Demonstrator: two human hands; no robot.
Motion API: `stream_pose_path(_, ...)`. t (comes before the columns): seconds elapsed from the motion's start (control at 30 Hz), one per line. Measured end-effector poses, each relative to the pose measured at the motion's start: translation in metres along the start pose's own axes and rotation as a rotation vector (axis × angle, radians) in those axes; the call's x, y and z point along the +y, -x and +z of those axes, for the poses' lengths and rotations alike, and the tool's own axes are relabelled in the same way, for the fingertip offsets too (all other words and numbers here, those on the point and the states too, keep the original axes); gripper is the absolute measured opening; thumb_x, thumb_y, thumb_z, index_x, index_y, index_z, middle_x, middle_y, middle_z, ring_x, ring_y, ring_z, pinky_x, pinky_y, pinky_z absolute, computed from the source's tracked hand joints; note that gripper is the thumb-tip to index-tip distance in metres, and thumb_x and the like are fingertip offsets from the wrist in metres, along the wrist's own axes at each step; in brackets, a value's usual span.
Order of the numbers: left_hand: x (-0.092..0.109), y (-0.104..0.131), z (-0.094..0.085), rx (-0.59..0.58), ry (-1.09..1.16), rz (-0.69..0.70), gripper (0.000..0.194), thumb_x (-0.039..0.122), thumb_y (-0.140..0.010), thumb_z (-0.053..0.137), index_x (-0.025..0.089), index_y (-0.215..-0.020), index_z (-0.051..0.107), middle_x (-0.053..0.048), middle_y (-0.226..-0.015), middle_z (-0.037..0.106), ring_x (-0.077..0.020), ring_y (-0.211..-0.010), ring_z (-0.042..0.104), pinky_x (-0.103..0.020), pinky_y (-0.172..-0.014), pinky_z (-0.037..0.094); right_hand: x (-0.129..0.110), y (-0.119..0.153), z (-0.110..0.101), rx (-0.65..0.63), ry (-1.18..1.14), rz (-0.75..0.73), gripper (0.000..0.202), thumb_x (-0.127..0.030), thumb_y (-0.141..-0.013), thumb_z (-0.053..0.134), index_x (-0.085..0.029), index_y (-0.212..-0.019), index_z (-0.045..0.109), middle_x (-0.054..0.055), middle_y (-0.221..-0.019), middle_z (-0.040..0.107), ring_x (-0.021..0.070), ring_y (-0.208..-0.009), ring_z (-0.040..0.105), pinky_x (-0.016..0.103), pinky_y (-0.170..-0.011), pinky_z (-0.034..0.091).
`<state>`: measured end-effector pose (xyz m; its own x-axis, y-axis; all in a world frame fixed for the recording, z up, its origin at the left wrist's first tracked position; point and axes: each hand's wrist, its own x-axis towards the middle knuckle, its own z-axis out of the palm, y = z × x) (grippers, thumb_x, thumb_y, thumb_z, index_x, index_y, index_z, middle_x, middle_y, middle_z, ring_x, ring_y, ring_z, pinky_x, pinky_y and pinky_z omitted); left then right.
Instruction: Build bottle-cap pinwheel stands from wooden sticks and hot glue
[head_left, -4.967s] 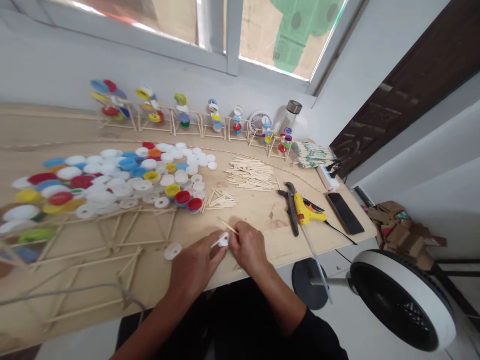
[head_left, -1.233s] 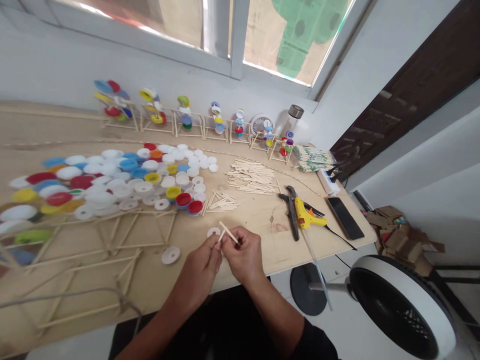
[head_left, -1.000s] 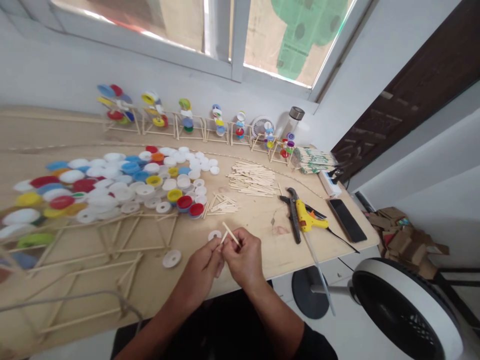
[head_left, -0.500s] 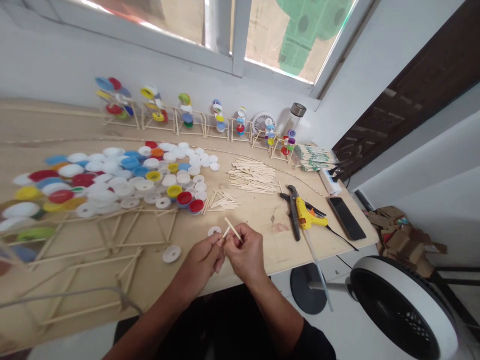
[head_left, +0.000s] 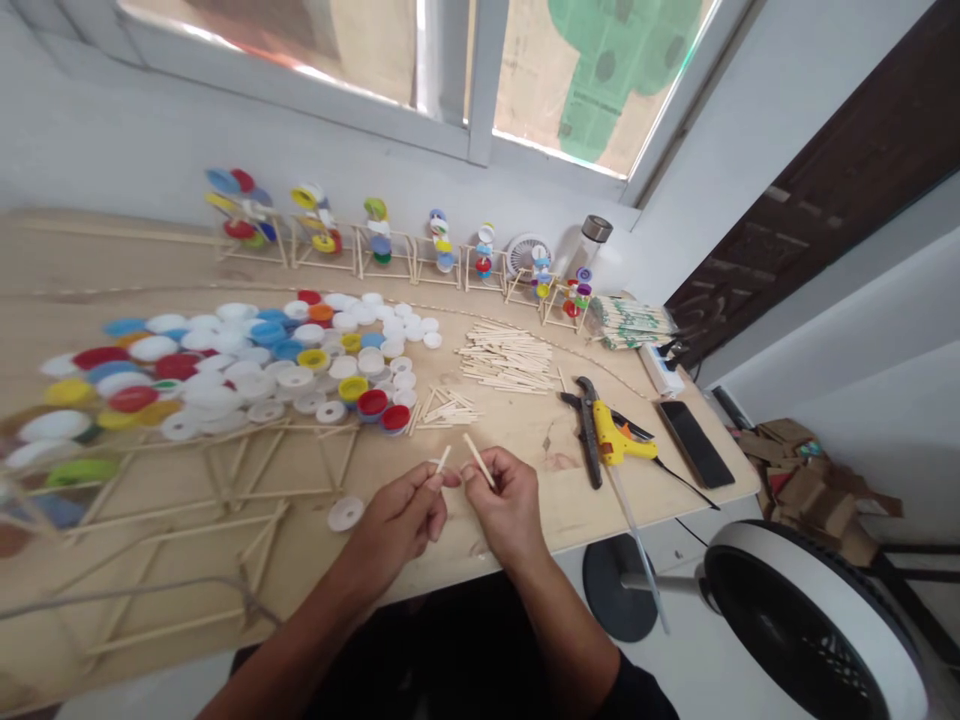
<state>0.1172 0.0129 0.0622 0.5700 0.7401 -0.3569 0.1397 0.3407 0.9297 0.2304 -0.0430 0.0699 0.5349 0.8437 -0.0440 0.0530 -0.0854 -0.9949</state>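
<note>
My left hand (head_left: pixel 401 520) is closed on a short wooden stick (head_left: pixel 443 459), which points up from the fingertips. A second wooden stick (head_left: pixel 478 461) is pinched in my right hand (head_left: pixel 510 505), tilted to the upper left. The two hands are a little apart above the table's front edge. Beyond them lie a small pile of short sticks (head_left: pixel 446 408) and a larger pile of sticks (head_left: pixel 506 357). A white cap (head_left: pixel 346 514) rests left of my left hand, and another is mostly hidden behind its fingers.
Many coloured bottle caps (head_left: pixel 217 370) and stick frames (head_left: pixel 180 525) cover the table's left. Stick stands with cap wheels (head_left: pixel 379 235) line the wall. On the right are a yellow glue gun (head_left: pixel 619 440), black cutters (head_left: pixel 587 430), a phone (head_left: pixel 695 443) and a floor fan (head_left: pixel 810 620).
My hands have moved apart. The two sticks, which crossed or overlapped at their ends before, are now separated, one in each hand.
</note>
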Motion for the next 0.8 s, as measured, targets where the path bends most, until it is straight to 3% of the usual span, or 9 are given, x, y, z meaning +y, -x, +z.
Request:
stream_pose_path(0.23, -0.003, 0.003, 0.002, -0.009, -0.088, 0.06, 0.038, 0.058, -0.077, 0.051, 0.021, -0.068, 0.047, 0.006, -0.047, 0.047, -0.0064, -0.036, 0.031, -0.019, -0.036, 0.019, 0.01, 0.0, 0.003, -0.048, 0.108, -0.003, 0.014, -0.029, -0.078, 0.058, -0.017, -0.074, 0.064, -0.004, -0.06, 0.057, 0.0086, -0.049, 0.041, 0.02, -0.048, 0.033)
stream_pose_path(0.47, -0.006, 0.002, 0.001, 0.069, -0.332, 0.238, 0.033, 0.052, -0.083, 0.041, 0.023, -0.073, 0.053, 0.006, -0.049, 0.044, -0.013, -0.046, 0.043, -0.025, -0.047, 0.035, 0.006, 0.001, 0.003, -0.068, 0.252, -0.051, 0.015, -0.026, -0.079, 0.055, -0.018, -0.075, 0.067, -0.005, -0.056, 0.054, 0.0088, -0.048, 0.041, 0.021, -0.048, 0.031)
stream_pose_path(0.6, -0.006, 0.004, 0.002, 0.097, -0.43, 0.268, 0.032, 0.05, -0.083, 0.038, 0.024, -0.078, 0.054, 0.005, -0.052, 0.048, -0.0156, -0.051, 0.051, -0.028, -0.055, 0.04, 0.005, 0.0, 0.005, -0.04, 0.316, -0.084, 0.012, -0.024, -0.075, 0.055, -0.019, -0.072, 0.066, -0.005, -0.054, 0.051, 0.0087, -0.049, 0.042, 0.021, -0.05, 0.031)
stream_pose_path(0.7, -0.008, 0.004, 0.002, 0.086, -0.417, 0.264, 0.031, 0.05, -0.083, 0.038, 0.024, -0.078, 0.053, 0.005, -0.053, 0.05, -0.0153, -0.051, 0.051, -0.027, -0.055, 0.04, 0.006, -0.001, 0.008, -0.03, 0.261, -0.046, 0.008, -0.023, -0.071, 0.055, -0.019, -0.066, 0.06, -0.007, -0.051, 0.046, 0.0081, -0.046, 0.04, 0.02, -0.048, 0.03)
stream_pose_path(0.8, -0.011, 0.0, 0.0, 0.083, -0.338, 0.231, 0.03, 0.051, -0.082, 0.043, 0.023, -0.074, 0.052, 0.006, -0.052, 0.047, -0.013, -0.049, 0.046, -0.025, -0.052, 0.037, 0.005, -0.002, 0.01, -0.086, 0.036, 0.084, 0.01, -0.028, -0.068, 0.056, -0.02, -0.064, 0.054, -0.008, -0.048, 0.045, 0.0079, -0.042, 0.039, 0.02, -0.044, 0.03)
